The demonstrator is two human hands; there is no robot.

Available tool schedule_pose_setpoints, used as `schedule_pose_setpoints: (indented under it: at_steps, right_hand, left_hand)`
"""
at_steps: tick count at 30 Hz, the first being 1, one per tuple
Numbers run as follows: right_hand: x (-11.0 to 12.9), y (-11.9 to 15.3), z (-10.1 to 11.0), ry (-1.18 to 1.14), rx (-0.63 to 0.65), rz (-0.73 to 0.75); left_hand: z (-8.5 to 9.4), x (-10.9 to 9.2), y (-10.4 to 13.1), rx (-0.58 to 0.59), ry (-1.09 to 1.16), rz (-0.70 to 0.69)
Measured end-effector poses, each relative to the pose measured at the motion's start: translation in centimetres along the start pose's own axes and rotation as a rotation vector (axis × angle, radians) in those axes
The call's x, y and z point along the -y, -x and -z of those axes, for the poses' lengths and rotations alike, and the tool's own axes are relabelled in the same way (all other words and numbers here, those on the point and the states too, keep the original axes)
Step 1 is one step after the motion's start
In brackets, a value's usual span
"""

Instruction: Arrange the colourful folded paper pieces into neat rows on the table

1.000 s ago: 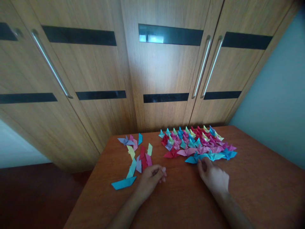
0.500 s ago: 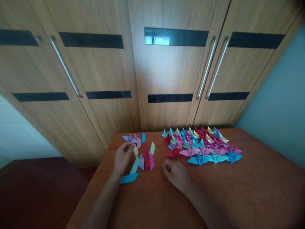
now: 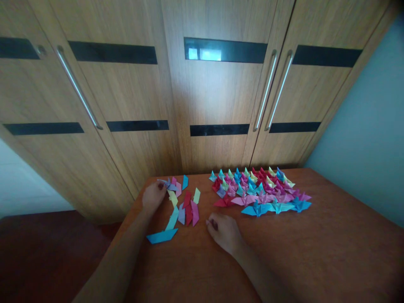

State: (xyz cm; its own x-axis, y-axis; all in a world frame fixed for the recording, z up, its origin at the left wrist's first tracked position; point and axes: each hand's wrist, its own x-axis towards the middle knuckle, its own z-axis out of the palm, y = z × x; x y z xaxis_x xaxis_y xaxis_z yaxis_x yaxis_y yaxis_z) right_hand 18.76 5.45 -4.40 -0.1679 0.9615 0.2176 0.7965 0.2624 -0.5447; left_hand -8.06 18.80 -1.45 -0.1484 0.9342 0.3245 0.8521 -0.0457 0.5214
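Observation:
My left hand (image 3: 154, 196) is at the table's back left, its fingers pinched at the edge of a lavender folded paper piece (image 3: 170, 185). Just right of the fingers lies a yellow folded strip (image 3: 172, 198), with a light teal strip (image 3: 172, 218) and a blue strip (image 3: 162, 236) nearer me. My right hand (image 3: 224, 231) rests on the table with its fingers curled; nothing shows in them. Between the hands lie red (image 3: 188, 212), magenta (image 3: 195, 213) and pale green (image 3: 197, 195) folded pieces.
Rows of colourful folded paper stars (image 3: 259, 189) stand at the back of the brown table (image 3: 284, 252), beyond my right hand. Behind the table are wooden cabinet doors (image 3: 214, 92) with long metal handles. A pale wall (image 3: 356, 126) rises at the right.
My left hand has moved slightly back and left, from beside the yellow strip to the lavender piece. The whole view has shifted a little. My right hand keeps its curled pose.

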Motion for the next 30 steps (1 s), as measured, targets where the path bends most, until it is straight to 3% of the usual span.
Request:
schedule_pose_setpoints:
  at_steps: [5, 9, 14, 19, 24, 30]
  right_hand:
    - [-0.6, -0.3, -0.2, -0.147, -0.045, -0.028]
    - [-0.9, -0.4, -0.2, -0.317, -0.085, -0.036]
    - [-1.5, -0.4, 0.3, -0.752, -0.074, -0.093]
    - [-2.5, -0.6, 0.3, -1.122, -0.030, -0.222]
    - [-2.7, -0.6, 0.6, -1.212, 0.032, -0.264]
    - [-1.5, 0.0, 1.6, -1.131, 0.124, -0.240]
  left_hand:
    - [0.8, -0.8, 0.1, -0.083, 0.030, -0.002]
    - [2.5, -3.4, 1.3, -0.085, 0.128, -0.065]
    - [3.7, -7.9, 5.4, 0.170, 0.536, -0.227]
    - [2.8, -10.4, 9.4, 0.476, 0.693, -0.333]
    - [1.6, -11.0, 11.2, 0.596, 0.703, -0.406]
    - [1.0, -11.4, 12.2, 0.691, 0.692, -0.412]
